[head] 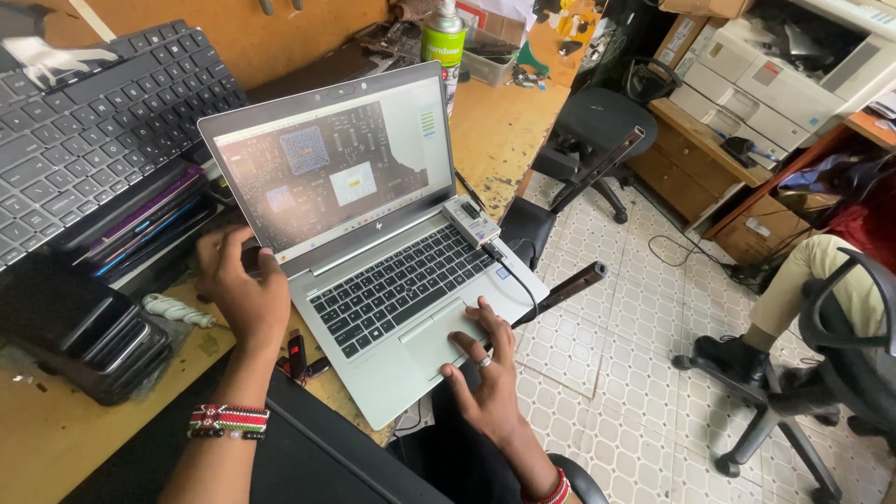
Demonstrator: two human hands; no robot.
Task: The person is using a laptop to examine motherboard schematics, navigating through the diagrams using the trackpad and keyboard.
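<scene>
Laptop [373, 243] open on the worktop [495, 121] with a board diagram up, right hand [485, 369] fingers spread loose on the touchpad [443, 341], left hand [245, 289] curled by the hinge, grasp unclear.

Silver laptop [373, 252] open on wooden bench, screen lit, overhanging the edge

Both forearms are bare, without sleeves. A red, white, black and green beaded bracelet [229, 421] circles the wrist behind the left hand [241, 291]. The right hand [487, 381] wears a silver ring [484, 360], with a red band [557, 489] behind it at the wrist.
</scene>
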